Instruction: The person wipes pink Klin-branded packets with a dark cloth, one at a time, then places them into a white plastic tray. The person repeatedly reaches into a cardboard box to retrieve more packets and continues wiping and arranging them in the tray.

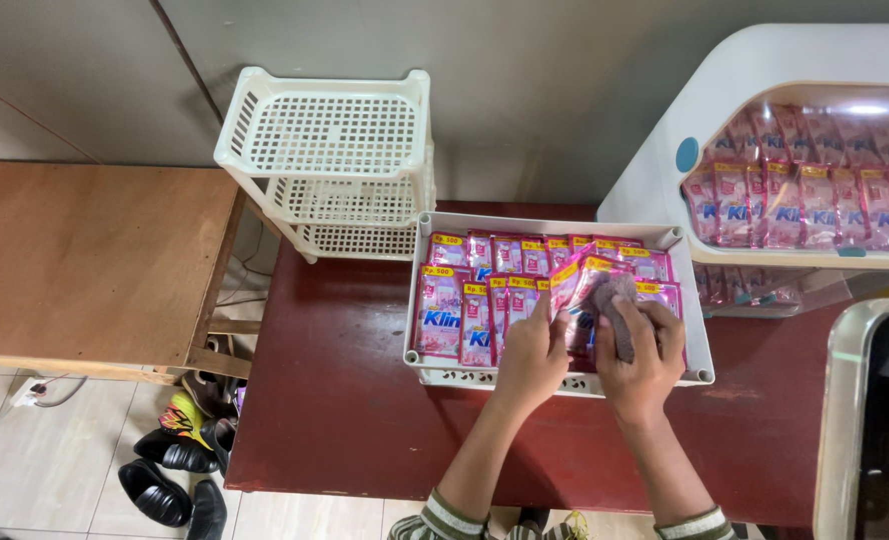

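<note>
A white tray [419, 300] on a dark red table [344, 400] holds several pink sachets [464, 315] standing in rows. My left hand [531, 350] grips one pink sachet [576, 285] and lifts it above the others near the tray's middle. Beside it, my right hand [644, 365] clutches a grey-brown cloth [619, 310] that presses against that sachet.
A cream plastic three-tier rack [329, 150] stands behind the tray at the wall. A wooden table [84, 260] is to the left, shoes [179, 450] on the tiled floor below it. At right, a white display case [814, 180] shows more pink sachets.
</note>
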